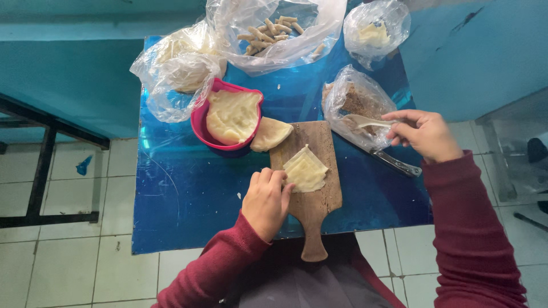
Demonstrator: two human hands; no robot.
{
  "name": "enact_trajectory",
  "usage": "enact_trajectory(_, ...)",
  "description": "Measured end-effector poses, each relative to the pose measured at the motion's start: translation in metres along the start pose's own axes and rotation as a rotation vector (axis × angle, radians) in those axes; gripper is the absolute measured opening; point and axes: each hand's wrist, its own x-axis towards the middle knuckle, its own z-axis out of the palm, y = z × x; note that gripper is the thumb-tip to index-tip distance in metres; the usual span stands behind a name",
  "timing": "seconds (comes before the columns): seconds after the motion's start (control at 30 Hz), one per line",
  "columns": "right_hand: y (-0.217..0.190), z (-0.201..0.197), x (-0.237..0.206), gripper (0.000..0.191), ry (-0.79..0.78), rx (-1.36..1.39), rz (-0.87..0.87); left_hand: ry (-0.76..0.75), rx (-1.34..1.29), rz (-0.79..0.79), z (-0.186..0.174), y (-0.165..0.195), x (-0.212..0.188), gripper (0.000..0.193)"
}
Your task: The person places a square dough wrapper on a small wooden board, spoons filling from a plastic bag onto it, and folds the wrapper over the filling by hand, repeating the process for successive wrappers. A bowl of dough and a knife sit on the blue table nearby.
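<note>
A thin, pale dough sheet (306, 170) is laid flat on the wooden board (317, 199), unfilled, its near-left edge pinched by the fingers of the left hand (265, 201). The right hand (425, 134) is closed around a white plastic fork (365, 121), whose tines are dipped into a clear bag of brown filling (355, 102) just left of that hand. Beyond the left hand, more dough is seen in a pink bowl (198, 122). Judging by the finished rolls (268, 31) bagged at the far edge of the blue surface (188, 194), several pieces are done; this one is judged barely begun.
</note>
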Motion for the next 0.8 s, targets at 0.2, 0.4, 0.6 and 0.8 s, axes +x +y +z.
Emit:
enact_trajectory(0.2, -0.003, 0.008, -0.002, 0.02, 0.064, -0.009, -0.124, -0.007, 0.014, -0.053, 0.002, 0.003, 0.001, 0.019)
enact_trajectory(0.4, -0.003, 0.006, -0.002, 0.016, 0.231, 0.098, -0.158, 0.009, -0.009, -0.052, 0.003, 0.004, 0.001, 0.019)
enact_trajectory(0.6, 0.0, 0.001, -0.008, 0.016, 0.288, 0.071, -0.174, 0.007, -0.018, -0.044, 0.005, 0.004, 0.001, 0.015)
enact_trajectory(0.8, 0.009, -0.003, -0.008, 0.016, 0.278, 0.159, -0.134, 0.021, -0.006, -0.045, 0.007, 0.004, 0.0, 0.011)
